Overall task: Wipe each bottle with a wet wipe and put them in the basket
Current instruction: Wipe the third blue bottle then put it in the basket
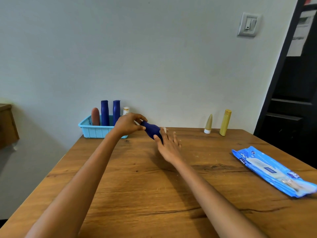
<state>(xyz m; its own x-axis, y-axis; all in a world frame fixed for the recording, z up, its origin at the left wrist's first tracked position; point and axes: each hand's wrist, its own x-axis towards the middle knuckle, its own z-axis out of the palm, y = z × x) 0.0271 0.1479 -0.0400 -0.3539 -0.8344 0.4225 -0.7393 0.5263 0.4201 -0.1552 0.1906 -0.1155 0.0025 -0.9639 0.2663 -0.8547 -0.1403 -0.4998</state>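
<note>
My left hand pinches the narrow end of a dark blue bottle held tilted above the table, just right of the light blue basket. My right hand is under the bottle's wide end with straight fingers, its thumb against the bottle. A bit of white wipe shows between the fingers and the bottle. In the basket stand a brown bottle, two dark blue bottles and a small white one. A tan cone-shaped bottle and a yellow bottle stand at the back right.
A blue pack of wet wipes lies near the wooden table's right edge. The table backs onto a pale wall. A dark door frame rises at the right, and a brown cabinet sits at the far left.
</note>
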